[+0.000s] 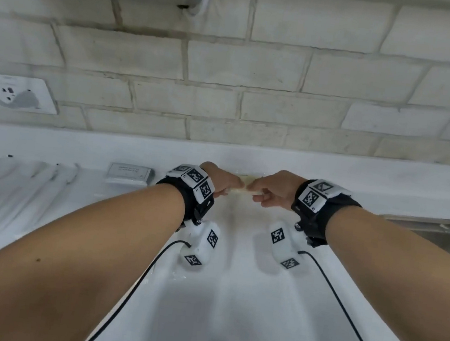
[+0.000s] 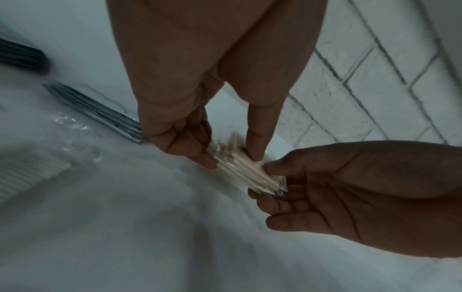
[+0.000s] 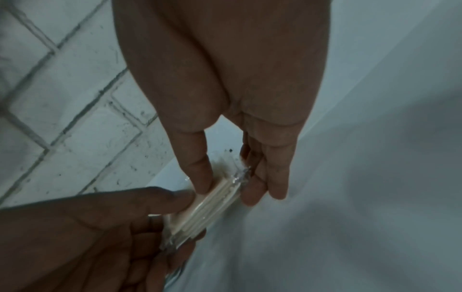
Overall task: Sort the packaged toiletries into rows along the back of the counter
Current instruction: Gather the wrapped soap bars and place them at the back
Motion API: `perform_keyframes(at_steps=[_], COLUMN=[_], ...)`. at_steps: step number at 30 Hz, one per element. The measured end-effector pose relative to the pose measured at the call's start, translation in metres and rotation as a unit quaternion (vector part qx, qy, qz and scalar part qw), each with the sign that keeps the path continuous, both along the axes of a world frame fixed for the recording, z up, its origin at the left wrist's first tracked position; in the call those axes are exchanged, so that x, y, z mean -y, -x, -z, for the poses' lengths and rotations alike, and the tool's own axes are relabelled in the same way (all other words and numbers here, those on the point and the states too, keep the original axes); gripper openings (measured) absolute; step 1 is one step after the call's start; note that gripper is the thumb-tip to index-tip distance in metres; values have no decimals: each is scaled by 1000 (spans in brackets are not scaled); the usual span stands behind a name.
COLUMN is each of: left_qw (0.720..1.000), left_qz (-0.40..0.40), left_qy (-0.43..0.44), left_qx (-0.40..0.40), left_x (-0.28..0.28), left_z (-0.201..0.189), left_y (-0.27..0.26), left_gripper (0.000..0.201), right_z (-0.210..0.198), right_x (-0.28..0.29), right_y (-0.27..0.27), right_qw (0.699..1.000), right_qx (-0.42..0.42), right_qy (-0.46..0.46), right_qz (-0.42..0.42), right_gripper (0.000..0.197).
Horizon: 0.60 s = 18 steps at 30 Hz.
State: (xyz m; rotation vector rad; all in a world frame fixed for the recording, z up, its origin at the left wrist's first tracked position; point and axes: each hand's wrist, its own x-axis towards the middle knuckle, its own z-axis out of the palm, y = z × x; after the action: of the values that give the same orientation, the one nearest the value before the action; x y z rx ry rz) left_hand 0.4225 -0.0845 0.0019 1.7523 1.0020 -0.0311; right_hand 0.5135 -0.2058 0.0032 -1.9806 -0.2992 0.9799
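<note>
A small stack of clear-wrapped cream packets [image 1: 245, 192] [image 2: 246, 172] [image 3: 212, 203] is held at the back of the white counter [image 1: 230, 298], close to the wall. My left hand [image 1: 226, 183] [image 2: 225, 158] pinches its left end between thumb and fingers. My right hand [image 1: 268, 191] [image 3: 225, 185] pinches the right end in the same way. To the left a grey flat packet stack [image 1: 129, 174] [image 2: 100, 112] lies by the back edge, and long clear-wrapped white items [image 1: 17, 190] lie side by side further left.
A brick-tiled wall [image 1: 242, 87] rises just behind the counter, with a socket [image 1: 20, 93] at the left. A steel sink edge [image 1: 442, 234] shows at the right. Black cables [image 1: 129, 291] run from both wrist units towards me.
</note>
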Motion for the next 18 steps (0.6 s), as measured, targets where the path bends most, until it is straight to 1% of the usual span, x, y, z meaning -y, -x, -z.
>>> perform_keyframes(at_steps=[4, 7, 10, 13, 16, 18], left_qw=[1000, 1000, 998, 990, 989, 985], left_qz=[4, 20, 60, 90, 105, 120], left_qy=[-6, -10, -26, -89, -83, -99], left_qx=[-22, -12, -13, -59, -69, -77], left_x=[-17, -29, -37, -38, -38, -38], left_z=[16, 25, 24, 18, 20, 21], left_y=[-17, -27, -31, -30, -32, -33], left_gripper=[28, 26, 23, 24, 21, 25], right_z=[18, 26, 26, 21, 19, 19], right_x=[-19, -28, -34, -38, -38, -39], right_y=[-14, -22, -26, -25, -23, -20], right_qw=[1000, 999, 999, 997, 992, 983], right_qx=[12, 27, 44, 55, 79, 106], right_qy=[14, 16, 24, 61, 97, 135], right_qz=[7, 20, 15, -9, -34, -64], right_gripper=[42, 38, 28, 10, 14, 12])
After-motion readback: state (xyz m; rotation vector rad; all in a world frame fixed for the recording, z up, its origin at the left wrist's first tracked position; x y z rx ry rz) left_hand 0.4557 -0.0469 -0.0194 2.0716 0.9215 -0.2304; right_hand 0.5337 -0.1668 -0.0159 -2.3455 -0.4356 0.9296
